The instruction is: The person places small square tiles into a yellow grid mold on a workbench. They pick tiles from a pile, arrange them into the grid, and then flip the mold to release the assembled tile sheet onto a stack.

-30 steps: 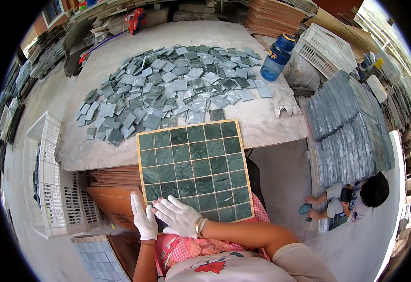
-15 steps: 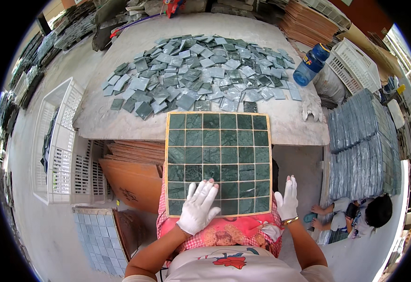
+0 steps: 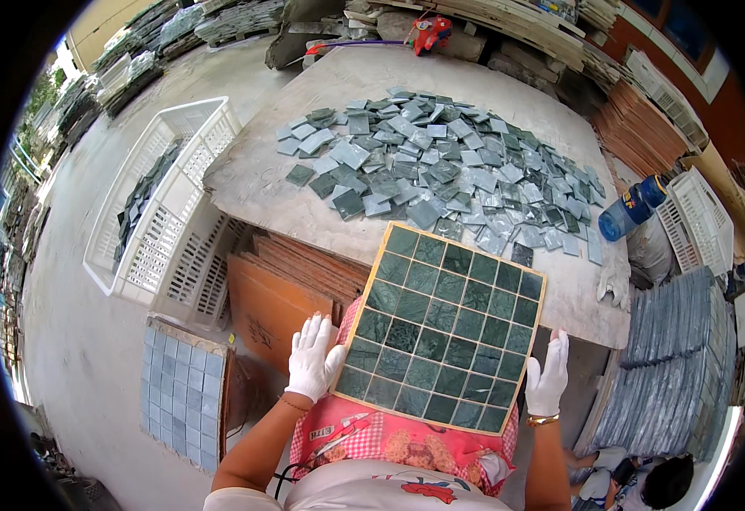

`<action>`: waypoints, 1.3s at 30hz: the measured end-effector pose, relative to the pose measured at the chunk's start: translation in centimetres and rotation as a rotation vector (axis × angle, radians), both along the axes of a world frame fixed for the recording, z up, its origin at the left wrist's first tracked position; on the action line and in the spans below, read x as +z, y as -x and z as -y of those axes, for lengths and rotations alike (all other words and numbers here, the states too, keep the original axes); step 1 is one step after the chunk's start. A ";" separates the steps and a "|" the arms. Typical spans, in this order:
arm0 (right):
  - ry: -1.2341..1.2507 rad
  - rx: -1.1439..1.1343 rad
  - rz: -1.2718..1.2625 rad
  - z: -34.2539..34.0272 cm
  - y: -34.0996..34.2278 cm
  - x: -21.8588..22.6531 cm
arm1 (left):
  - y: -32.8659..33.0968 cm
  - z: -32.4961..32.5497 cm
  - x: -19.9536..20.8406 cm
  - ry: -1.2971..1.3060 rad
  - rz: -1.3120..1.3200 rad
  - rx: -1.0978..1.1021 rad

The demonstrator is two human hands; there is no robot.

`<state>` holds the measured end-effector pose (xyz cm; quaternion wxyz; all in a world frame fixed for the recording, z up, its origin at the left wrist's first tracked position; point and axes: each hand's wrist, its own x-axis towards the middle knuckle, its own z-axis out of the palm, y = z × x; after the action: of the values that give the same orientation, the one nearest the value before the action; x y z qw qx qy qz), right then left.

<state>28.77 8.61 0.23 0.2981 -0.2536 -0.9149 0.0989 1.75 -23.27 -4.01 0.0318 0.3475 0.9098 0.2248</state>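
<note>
The camera on the person's head looks down and forward, past the white shirt [image 3: 347,491], over the left hand [image 3: 311,362], right hand [image 3: 547,379] and green tile board [image 3: 441,328] close by, to the table [image 3: 270,183]. Stone stacks [image 3: 130,81] sit far off. The wide, round view bends straight edges.

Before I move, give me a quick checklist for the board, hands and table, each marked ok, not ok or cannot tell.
1. Board filled: ok, green tiles cover it in full rows.
2. Left hand open at the board's left edge: ok.
3. Right hand open at the board's right edge: ok.
4. Board's far edge supported by the table: cannot tell, it overlaps the table in this view.
5. Table free of loose tiles beyond the board: not ok, a pile lies there.
6. Bottle apart from both hands: ok, it is at the table's right side.
</note>
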 end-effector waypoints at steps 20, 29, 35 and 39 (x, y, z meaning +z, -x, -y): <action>-0.077 0.509 0.355 11.8 26.5 -0.3 | -0.7 3.9 -7.2 -0.363 0.592 0.427; 0.010 0.972 0.407 18.5 18.3 -0.9 | 1.2 6.0 -11.4 -0.400 0.498 0.576; -0.017 0.851 0.526 10.7 13.1 1.4 | 3.8 7.2 -13.3 -0.285 0.574 0.751; -0.033 0.497 0.345 5.2 9.3 0.7 | 6.5 4.4 -13.0 -0.167 0.534 0.889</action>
<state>19.46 3.36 0.96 0.1090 -0.0303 -0.9875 0.1094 -4.73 -27.62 -17.05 0.1360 -0.1401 0.9086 0.3692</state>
